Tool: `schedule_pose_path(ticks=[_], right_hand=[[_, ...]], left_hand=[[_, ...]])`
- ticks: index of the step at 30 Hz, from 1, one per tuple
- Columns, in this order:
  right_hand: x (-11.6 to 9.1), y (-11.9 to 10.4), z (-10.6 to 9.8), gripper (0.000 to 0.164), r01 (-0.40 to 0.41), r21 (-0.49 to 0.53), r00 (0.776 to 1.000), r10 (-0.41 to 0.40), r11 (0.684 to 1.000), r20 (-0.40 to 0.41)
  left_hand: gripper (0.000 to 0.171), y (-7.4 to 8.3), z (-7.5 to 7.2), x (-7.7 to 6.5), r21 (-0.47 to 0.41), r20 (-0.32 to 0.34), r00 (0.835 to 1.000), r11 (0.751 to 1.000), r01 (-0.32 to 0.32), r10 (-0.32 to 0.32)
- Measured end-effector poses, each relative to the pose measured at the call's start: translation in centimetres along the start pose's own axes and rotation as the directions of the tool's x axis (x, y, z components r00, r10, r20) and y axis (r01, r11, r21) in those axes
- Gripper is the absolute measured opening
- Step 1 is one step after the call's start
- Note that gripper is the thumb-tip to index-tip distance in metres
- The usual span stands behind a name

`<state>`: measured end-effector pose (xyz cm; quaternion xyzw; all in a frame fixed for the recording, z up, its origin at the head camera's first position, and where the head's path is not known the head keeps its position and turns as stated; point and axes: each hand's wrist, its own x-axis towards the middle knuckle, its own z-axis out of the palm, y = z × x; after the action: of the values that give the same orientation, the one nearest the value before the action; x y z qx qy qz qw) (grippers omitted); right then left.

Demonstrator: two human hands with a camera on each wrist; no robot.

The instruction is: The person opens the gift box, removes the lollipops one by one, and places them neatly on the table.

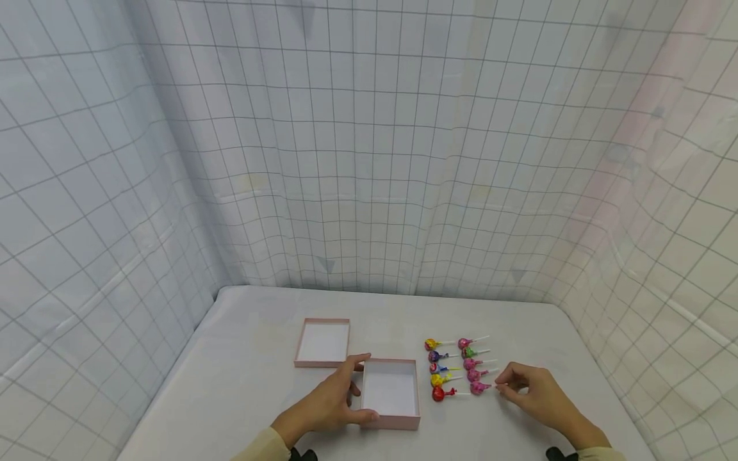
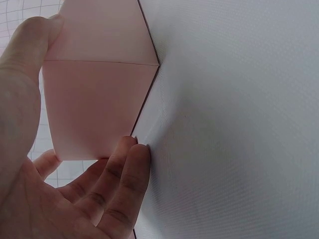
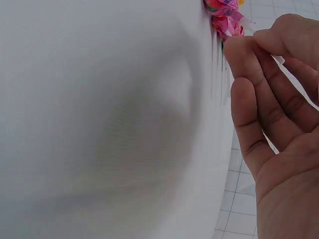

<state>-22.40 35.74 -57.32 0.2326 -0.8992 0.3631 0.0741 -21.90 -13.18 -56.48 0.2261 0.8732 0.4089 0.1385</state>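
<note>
My left hand (image 1: 334, 398) grips the left side of an open pink box (image 1: 398, 422) with a white inside. In the left wrist view, the thumb presses one wall of the box (image 2: 97, 104) while other fingers touch the adjoining side. At the right, my right hand (image 1: 535, 392) pinches the white stick of the nearest pink lollipop (image 1: 478, 388) between thumb and fingertips. Its wrapped head lies beside the other lollipops. In the right wrist view, pink wrappers (image 3: 228, 26) show past the fingertips, and the stick is mostly hidden by the fingers.
Two columns of wrapped lollipops lie right of the box, including a red lollipop (image 1: 439, 394), a green lollipop (image 1: 467, 352) and a yellow lollipop (image 1: 431, 344). Behind and left of the box lies a shallow pink lid (image 1: 323, 364). Checked curtains (image 1: 369, 192) surround the white table (image 1: 242, 358).
</note>
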Motion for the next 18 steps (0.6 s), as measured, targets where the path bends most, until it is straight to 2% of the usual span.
schedule_pose_path(ticks=[10, 18], right_hand=[[0.00, 0.59, 0.02, 0.031, 0.081, -0.089, 0.994, -0.087, 0.993, -0.066], [-0.06, 0.89, 0.31, 0.037, 0.083, -0.130, 0.989, -0.098, 0.988, -0.109]], left_hand=[[0.116, 0.07, -0.03, 0.01, -0.001, 0.002, 1.000, 1.000, -0.007, 0.007], [0.115, 0.19, -0.01, -0.08, 0.000, 0.002, 1.000, 1.000, 0.001, -0.001]])
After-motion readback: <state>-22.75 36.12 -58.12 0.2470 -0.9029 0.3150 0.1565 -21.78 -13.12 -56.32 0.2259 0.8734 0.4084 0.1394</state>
